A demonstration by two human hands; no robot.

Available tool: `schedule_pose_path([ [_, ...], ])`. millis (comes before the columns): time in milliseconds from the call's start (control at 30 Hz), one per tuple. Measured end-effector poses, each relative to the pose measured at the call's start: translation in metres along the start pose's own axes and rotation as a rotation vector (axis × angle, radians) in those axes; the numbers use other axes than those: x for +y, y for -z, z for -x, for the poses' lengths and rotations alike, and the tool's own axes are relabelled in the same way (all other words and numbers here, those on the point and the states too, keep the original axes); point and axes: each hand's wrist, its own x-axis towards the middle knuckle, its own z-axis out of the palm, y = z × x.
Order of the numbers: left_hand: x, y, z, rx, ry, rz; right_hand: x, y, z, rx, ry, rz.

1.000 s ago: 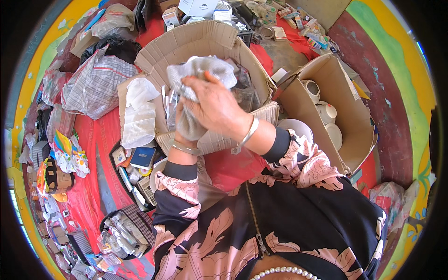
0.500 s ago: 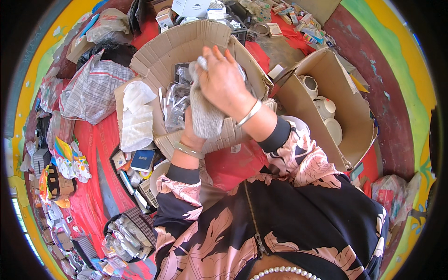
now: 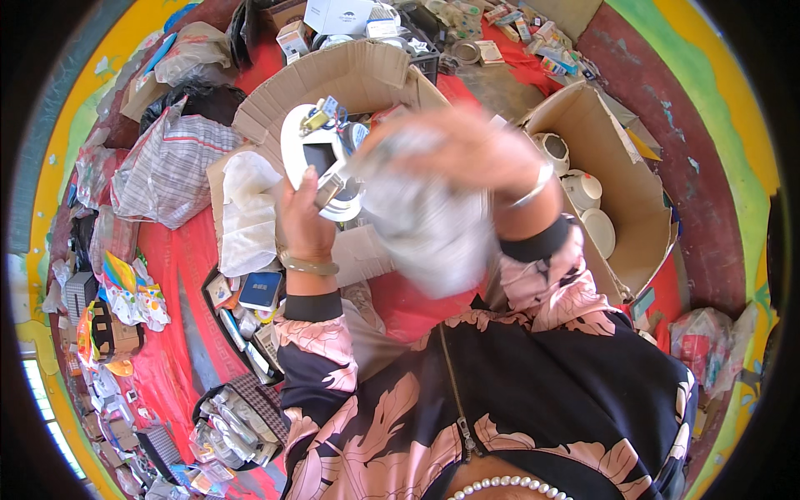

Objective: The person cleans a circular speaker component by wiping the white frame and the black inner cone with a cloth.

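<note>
Above the open cardboard box (image 3: 342, 71), a white rounded part (image 3: 321, 160) is now held in view by the left hand (image 3: 306, 221), while the grey-white cloth (image 3: 427, 221) has been taken to the right side, under the right hand (image 3: 473, 154). Half a second before, the cloth was pressed between the two hands, and the left hand was mostly covered by it. By this change the part has been uncovered, and it can be judged that the two things are now being handled separately. The grip of the left hand is closed at the lower edge of the part, with the thumb laid along it. About the grip of the right hand it cannot be told whether the cloth is firmly pinched, because the fingers are blurred by movement. As for materials, the part seems to be made of smooth, hard plastic, curved at its outer rim, with a dark flat panel (image 3: 318, 157) set in it, and small yellowish and blue pieces are fixed at its upper end. The cloth looks soft and limp, and its folds are smeared by the motion. The box walls are of stiff brown board, ribbed along the bent flap. Beside it, round white vessels (image 3: 583, 190) are kept inside a second cardboard box (image 3: 637, 179).
</note>
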Motion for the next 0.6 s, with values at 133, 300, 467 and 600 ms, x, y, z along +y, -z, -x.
schedule_pose_path([
  [133, 0.017, 0.018, 0.003, -0.083, -0.008, 0.127, 0.056, 0.055, 0.033, 0.976, 0.113, 0.926],
  [300, 0.011, 0.03, 0.014, -0.191, 0.079, 0.174, 0.099, 0.057, 0.004, 1.133, -0.225, 0.31],
  [467, -0.002, 0.017, 0.019, -0.287, 0.225, 0.155, 0.078, 0.013, -0.021, 0.645, 0.178, -0.247],
  [600, -0.004, 0.013, 0.024, -0.284, 0.267, 0.121, 0.072, 0.001, -0.026, 0.16, 0.135, -0.22],
])
